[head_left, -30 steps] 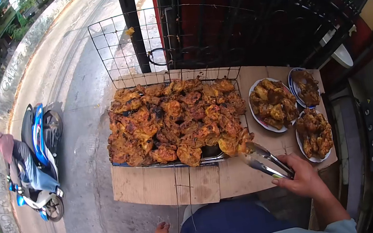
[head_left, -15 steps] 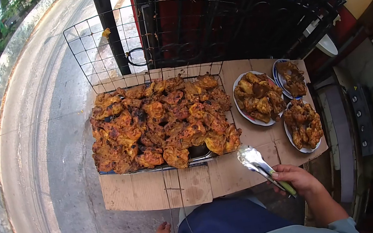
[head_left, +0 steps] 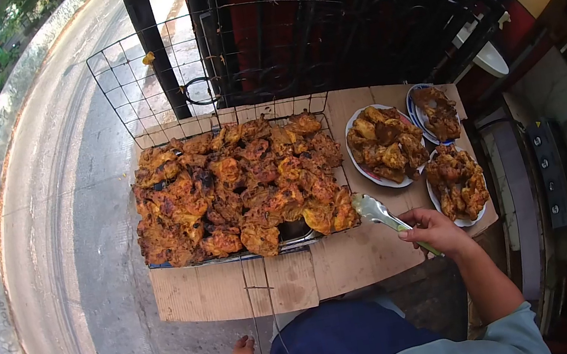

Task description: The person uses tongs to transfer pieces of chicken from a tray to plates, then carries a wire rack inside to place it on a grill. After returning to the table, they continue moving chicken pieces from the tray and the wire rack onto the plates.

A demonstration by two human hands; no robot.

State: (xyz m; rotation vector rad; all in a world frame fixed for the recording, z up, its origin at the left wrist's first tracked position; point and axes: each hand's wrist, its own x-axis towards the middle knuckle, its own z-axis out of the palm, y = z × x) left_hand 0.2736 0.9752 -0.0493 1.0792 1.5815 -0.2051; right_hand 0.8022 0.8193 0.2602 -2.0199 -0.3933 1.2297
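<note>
My right hand [head_left: 432, 233] is closed round the green-handled metal tongs [head_left: 380, 213]. The tips of the tongs are at the lower right corner of the grilled chicken pieces [head_left: 240, 184], by the end pieces; whether they touch is hard to see. The chicken lies packed in a wire grill rack [head_left: 330, 119] over a metal tray [head_left: 296, 233], whose bottom shows through a small gap at the front. Low beside my blue shorts hangs my left hand [head_left: 243, 352], fingers curled in with nothing visible in them, near the rack's long wire handle [head_left: 251, 308].
Cardboard [head_left: 234, 285] covers the table. To the right stand a plate of chicken [head_left: 370, 176], a second plate [head_left: 466, 222] and a stacked plate [head_left: 413, 93], all bearing chicken. The rack's raised wire lid [head_left: 126, 76] leans back before a black metal gate [head_left: 263, 47]. A road [head_left: 59, 212] runs along the left.
My right hand has raised the tongs up and slightly left, from over the bare cardboard to the edge of the chicken. The view has shifted a little. My left hand stays low.
</note>
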